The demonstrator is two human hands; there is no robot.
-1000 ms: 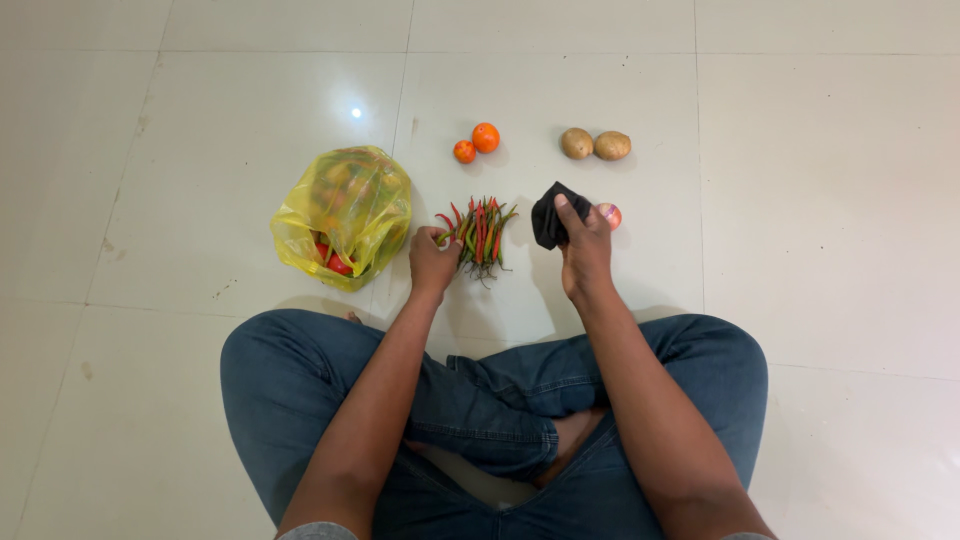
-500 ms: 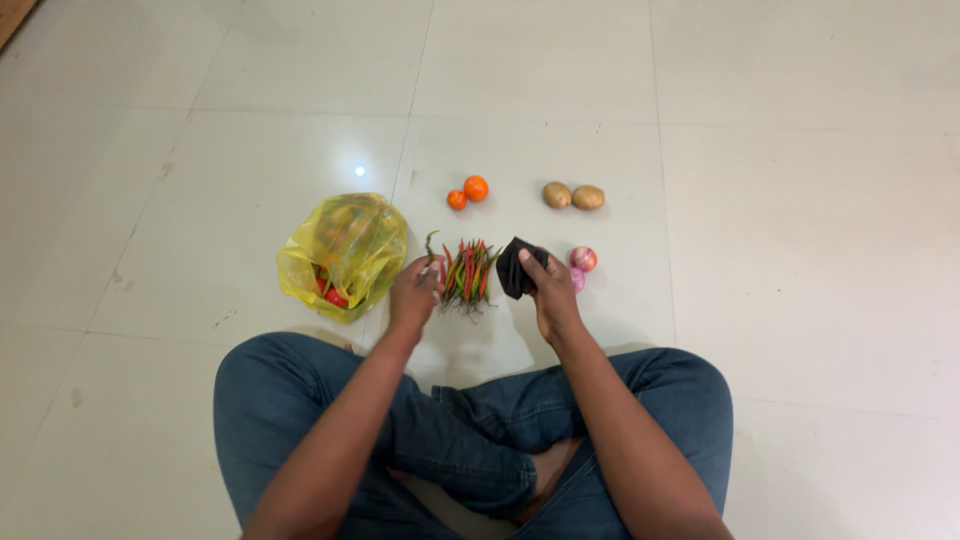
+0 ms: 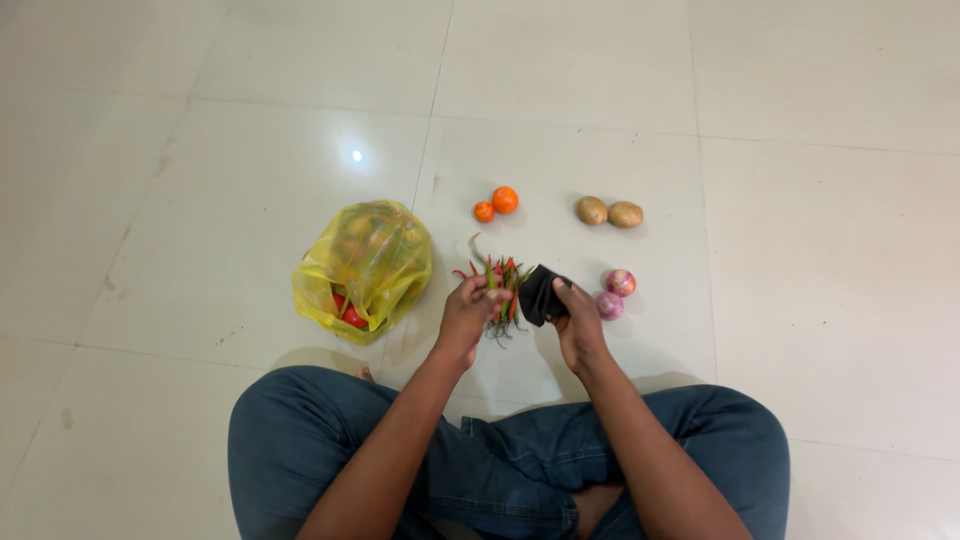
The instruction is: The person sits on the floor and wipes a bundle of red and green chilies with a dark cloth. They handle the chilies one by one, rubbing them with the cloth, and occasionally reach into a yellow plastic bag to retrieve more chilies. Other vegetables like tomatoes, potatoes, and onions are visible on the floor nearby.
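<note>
I sit cross-legged on a white tiled floor. My left hand (image 3: pixel 468 315) pinches a green chili (image 3: pixel 481 256) by its lower end, lifting it above the pile of red and green chilies (image 3: pixel 506 290). My right hand (image 3: pixel 580 325) grips a crumpled black bag (image 3: pixel 540 294) right beside the pile, close to the left hand. Two pink onions (image 3: pixel 614 294) lie just right of the black bag.
A yellow plastic bag (image 3: pixel 365 265) holding tomatoes and other produce lies to the left. Two small orange fruits (image 3: pixel 497 204) and two potatoes (image 3: pixel 609 212) sit farther out on the floor. My jeans-clad legs (image 3: pixel 500 470) fill the bottom of the view.
My left hand moved right from the pile's left edge, lifting one green chili over the pile. My right hand brought the black bag left, uncovering the onions.
</note>
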